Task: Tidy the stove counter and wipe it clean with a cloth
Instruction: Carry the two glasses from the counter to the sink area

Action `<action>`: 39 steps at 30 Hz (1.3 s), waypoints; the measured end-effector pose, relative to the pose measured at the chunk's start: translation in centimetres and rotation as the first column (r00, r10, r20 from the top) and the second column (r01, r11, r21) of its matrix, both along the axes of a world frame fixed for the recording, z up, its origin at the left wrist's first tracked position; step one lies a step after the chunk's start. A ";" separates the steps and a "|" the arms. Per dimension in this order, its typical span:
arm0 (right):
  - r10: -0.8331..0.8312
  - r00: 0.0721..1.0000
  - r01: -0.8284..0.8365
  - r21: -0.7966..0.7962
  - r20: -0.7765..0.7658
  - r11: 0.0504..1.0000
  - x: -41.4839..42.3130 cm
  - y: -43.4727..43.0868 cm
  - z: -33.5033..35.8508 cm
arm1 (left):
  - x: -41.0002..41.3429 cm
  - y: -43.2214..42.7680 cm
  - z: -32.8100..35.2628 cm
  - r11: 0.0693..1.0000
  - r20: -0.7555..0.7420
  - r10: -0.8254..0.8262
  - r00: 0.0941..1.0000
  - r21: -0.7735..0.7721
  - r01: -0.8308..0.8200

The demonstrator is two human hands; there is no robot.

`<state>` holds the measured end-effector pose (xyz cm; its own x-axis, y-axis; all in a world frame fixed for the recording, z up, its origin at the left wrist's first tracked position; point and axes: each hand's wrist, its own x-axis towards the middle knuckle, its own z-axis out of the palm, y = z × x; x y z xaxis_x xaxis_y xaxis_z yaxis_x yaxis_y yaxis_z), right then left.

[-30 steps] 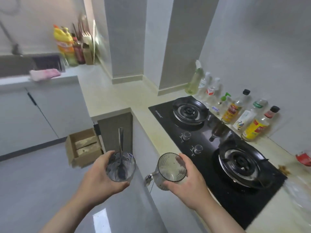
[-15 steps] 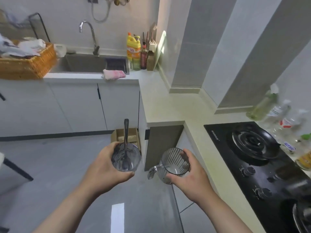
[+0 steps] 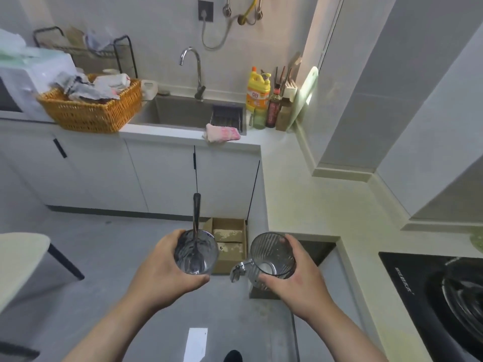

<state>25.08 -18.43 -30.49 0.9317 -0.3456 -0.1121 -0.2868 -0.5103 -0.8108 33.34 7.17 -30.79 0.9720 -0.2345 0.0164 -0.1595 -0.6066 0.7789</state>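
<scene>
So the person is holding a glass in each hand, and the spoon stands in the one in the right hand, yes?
Not quite. The head view shows the spoon standing in the glass that the left hand grips. The right hand holds the other glass, which has no spoon in it. The rest is right: one glass in each hand.

Both arms bare, stretched forward, side by side. Left hand (image 3: 164, 273) wraps round glass (image 3: 196, 254), thumb on near side, fingers on far side. Right hand (image 3: 300, 278) grips cup (image 3: 271, 253) same way. Hands level, not touching.
</scene>
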 end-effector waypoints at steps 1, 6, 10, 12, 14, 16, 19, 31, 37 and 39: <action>0.005 1.000 -0.005 0.003 0.004 1.000 1.3 -0.3 0.0 | 1.3 -0.3 0.0 1.000 -0.004 0.004 1.000 0.003 -0.004; 0.053 0.999 -0.053 -0.002 0.011 0.999 8.3 -2.1 0.0 | 7.3 -2.1 0.5 0.999 0.004 0.016 1.000 -0.032 -0.016; 0.091 0.996 -0.091 -0.006 0.021 0.996 13.5 -2.9 0.5 | 11.4 -3.0 1.0 0.998 0.014 0.044 0.999 -0.041 -0.043; 0.095 0.995 -0.094 -0.019 0.026 0.995 15.6 -3.1 0.8 | 13.3 -3.2 1.1 0.997 0.009 0.061 0.998 -0.040 -0.061; 0.103 0.994 -0.103 -0.023 0.033 0.994 17.4 -3.1 1.0 | 15.0 -3.4 1.2 0.997 0.009 0.066 0.998 -0.035 -0.066; 0.117 0.993 -0.117 -0.020 0.029 0.993 19.0 -3.2 1.2 | 16.8 -3.5 1.3 0.997 0.012 0.061 0.998 -0.038 -0.061; 0.108 0.994 -0.107 -0.025 0.018 0.994 21.4 -3.3 1.0 | 19.5 -3.6 1.4 0.998 0.018 0.058 0.998 -0.036 -0.057; -0.043 0.999 0.043 -0.003 -0.007 0.999 32.3 -0.1 1.0 | 34.2 -1.5 1.4 0.998 0.003 -0.061 0.998 0.004 0.061; -0.118 0.993 0.118 -0.021 -0.011 0.993 37.8 2.1 1.7 | 41.1 -0.2 1.2 0.992 -0.013 -0.127 0.992 -0.006 0.127; -0.144 0.990 0.143 -0.023 -0.004 0.989 39.1 2.7 1.8 | 42.9 -0.1 1.0 0.989 -0.015 -0.144 0.989 0.009 0.145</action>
